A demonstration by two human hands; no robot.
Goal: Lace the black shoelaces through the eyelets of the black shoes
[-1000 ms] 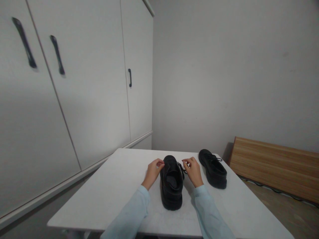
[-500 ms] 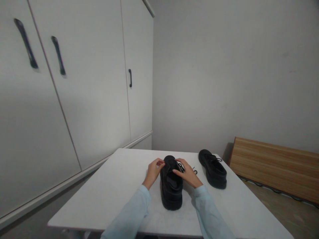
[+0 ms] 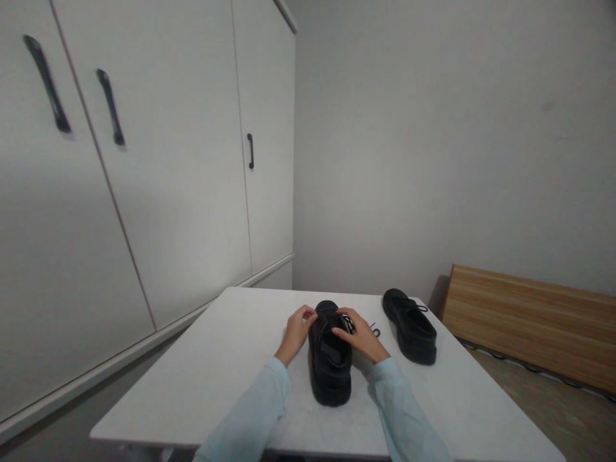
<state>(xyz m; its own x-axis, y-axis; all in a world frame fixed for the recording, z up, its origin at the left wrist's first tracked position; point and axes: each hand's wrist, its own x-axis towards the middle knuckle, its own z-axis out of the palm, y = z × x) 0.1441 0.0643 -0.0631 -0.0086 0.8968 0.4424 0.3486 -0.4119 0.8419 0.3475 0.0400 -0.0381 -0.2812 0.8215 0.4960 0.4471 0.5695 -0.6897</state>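
A black lace-up shoe (image 3: 331,378) stands upright on the white table, its heel towards me and its toe pointing away. At the left edge of its lacing, my left hand (image 3: 299,328) pinches with thumb and fingertips together; what lies in the pinch is too small to make out. My right hand (image 3: 360,333) grips the right side of the shoe's opening, thumb at the inside and fingers over the upper. A loose black shoelace (image 3: 376,332) shows beyond that hand, lying on the table. Fingers hide part of the lacing.
A second black shoe (image 3: 412,330), with its lace tied, sits at the table's right edge. White cabinets (image 3: 192,160) line the left side. A wood-grain board (image 3: 524,321) leans by the wall at right. The white table (image 3: 202,378) reaches towards me.
Both hands stay in nearly the same place on the shoe. The whole view has shifted very slightly; no object has visibly moved on the table.
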